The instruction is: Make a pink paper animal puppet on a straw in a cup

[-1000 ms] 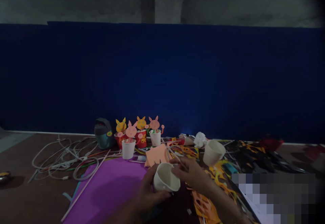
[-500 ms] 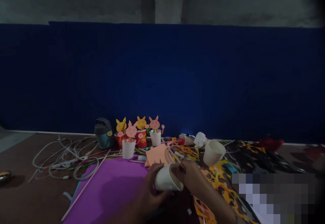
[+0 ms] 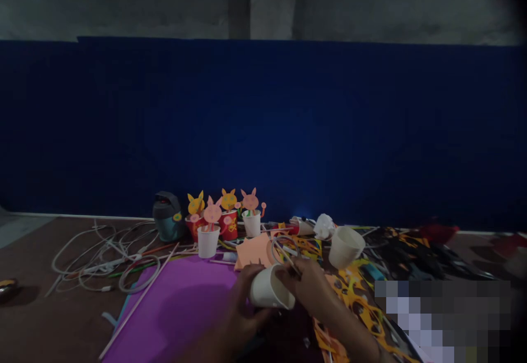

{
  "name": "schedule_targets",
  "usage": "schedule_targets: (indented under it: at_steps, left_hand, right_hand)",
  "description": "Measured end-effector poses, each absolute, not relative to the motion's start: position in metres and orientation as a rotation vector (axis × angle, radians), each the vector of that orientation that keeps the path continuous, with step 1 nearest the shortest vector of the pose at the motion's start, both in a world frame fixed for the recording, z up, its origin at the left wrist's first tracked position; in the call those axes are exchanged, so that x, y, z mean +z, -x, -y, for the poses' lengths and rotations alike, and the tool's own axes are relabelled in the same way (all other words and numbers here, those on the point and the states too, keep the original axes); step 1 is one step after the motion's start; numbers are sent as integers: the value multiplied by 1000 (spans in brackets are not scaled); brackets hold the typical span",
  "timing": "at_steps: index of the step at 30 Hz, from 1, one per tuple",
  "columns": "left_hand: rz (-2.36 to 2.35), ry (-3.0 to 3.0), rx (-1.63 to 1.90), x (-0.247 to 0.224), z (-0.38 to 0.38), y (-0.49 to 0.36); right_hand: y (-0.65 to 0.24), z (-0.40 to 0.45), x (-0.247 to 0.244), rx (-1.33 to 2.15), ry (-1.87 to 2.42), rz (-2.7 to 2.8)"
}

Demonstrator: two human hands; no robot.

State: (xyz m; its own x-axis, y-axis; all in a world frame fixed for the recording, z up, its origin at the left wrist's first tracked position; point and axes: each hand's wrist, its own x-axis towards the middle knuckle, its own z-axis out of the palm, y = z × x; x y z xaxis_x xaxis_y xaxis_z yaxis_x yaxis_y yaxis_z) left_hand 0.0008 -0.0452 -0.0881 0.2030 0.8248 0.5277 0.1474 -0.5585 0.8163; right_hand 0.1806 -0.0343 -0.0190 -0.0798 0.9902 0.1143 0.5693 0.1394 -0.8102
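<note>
A white paper cup (image 3: 267, 290) lies tilted with its mouth toward the lower right, and my left hand (image 3: 242, 311) is wrapped round its base side. At the cup's mouth is my right hand (image 3: 307, 283), its fingers pressed together around a thin light stick (image 3: 288, 257) that points up and left. The fingertips reach just inside the rim, where the cup hides them. Behind the hands lie orange paper sheets (image 3: 253, 250). Purple paper (image 3: 185, 291) spreads to the left of my left hand.
Several cups with paper animal figures (image 3: 208, 240) stand at the back beside a dark teal container (image 3: 168, 217). White cables (image 3: 88, 258) tangle at left. Another white cup (image 3: 346, 246), crumpled white paper (image 3: 325, 226) and yellow paper scraps (image 3: 366, 311) are at right.
</note>
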Motion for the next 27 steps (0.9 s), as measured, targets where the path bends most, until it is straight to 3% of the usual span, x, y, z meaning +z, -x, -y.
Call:
schedule_targets:
  at_steps: [7, 14, 27]
  left_hand:
    - [-1253, -1500, 1416, -80, 35, -5]
    - [-1409, -1632, 1479, -88, 31, -7]
    - [-1294, -1899, 1440, -94, 34, -2]
  right_hand:
    - [-191, 44, 1, 688, 1511, 1787]
    - [-178, 54, -11, 366, 1566, 2071]
    - [-171, 55, -20, 237, 1520, 2068]
